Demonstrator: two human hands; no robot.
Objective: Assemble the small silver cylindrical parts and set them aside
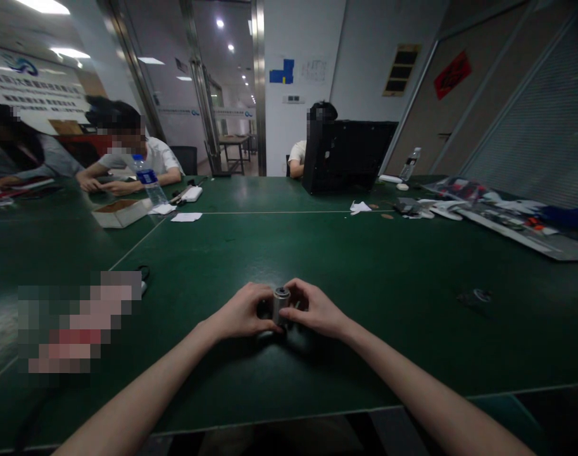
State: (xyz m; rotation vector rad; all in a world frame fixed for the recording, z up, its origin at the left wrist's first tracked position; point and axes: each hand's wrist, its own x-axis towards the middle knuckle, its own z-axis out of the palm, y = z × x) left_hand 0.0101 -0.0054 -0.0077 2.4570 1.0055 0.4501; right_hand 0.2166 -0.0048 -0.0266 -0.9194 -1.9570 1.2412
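A small metal cylinder (282, 305) with a dark top is held upright between both hands, close to the near edge of the green tabletop (388, 342) and about midway along it. The left hand's (241, 310) grip is closed around one side and the right hand's (317, 309) around the other, the curled fingers meeting the metal from opposite sides. This two-sided hold appears to keep so small a piece steady and upright. Its lower end is hidden by the fingers, so whether it is resting on the tabletop cannot be told, and the details of its top are too small to be made out.

Toward the far edge, a water bottle (149, 180), a cardboard box (120, 212) and white papers (187, 216) are set at the left, and a black monitor (348, 155) stands near the middle, its screen turned away. Printed sheets (521, 218) are spread at the right edge. A seated co-worker (131, 158) is seen beyond the far left corner. A pixelated patch (75, 320) hides whatever lies left of the hands.
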